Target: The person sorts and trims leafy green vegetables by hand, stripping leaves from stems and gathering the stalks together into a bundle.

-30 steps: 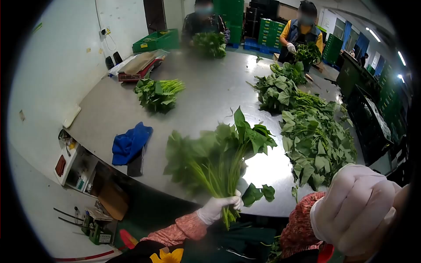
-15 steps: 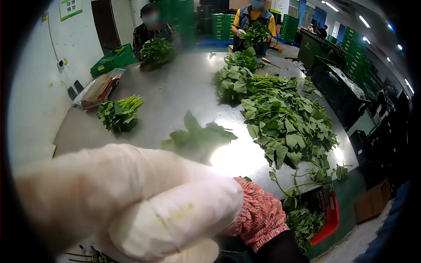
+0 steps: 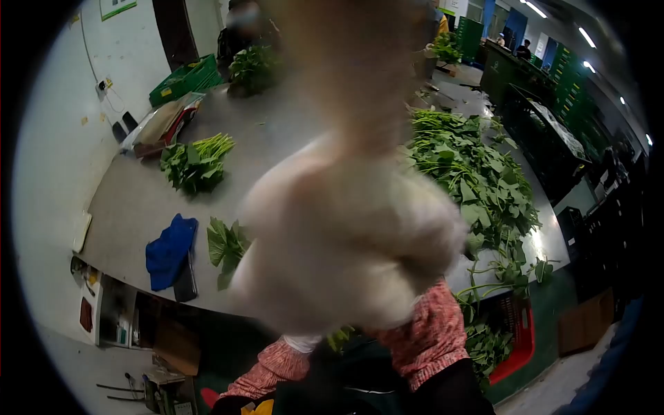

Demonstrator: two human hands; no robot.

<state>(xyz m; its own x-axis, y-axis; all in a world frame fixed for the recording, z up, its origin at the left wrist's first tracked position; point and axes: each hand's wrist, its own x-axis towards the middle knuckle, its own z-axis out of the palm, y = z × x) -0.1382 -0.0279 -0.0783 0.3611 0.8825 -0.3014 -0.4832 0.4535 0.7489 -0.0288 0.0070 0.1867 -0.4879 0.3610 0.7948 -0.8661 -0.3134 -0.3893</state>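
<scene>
My right hand (image 3: pixel 346 242), in a white glove and blurred, fills the middle of the view close to the camera. One finger seems stretched up toward the lens and the others look curled, but motion smears them. My left hand (image 3: pixel 302 343) shows only a scrap of white glove above a red knitted cuff; its fingers are hidden behind my right hand. Broad green leaves (image 3: pixel 227 250) stick out left of my right hand, and a little greenery (image 3: pixel 339 338) shows below it. Whether my left hand holds them I cannot tell.
A large heap of leafy greens (image 3: pixel 481 173) covers the right of the metal table (image 3: pixel 128 221). At left lie a bundle of greens (image 3: pixel 197 162) and a blue cloth (image 3: pixel 171 250). A red basket (image 3: pixel 527 339) of greens stands below the right edge. A person (image 3: pixel 242 28) is at the far side.
My right hand has swung from the lower left to the middle of the view. The leaves in front of me now show farther left and lower. My left cuff and the blue cloth have come into view.
</scene>
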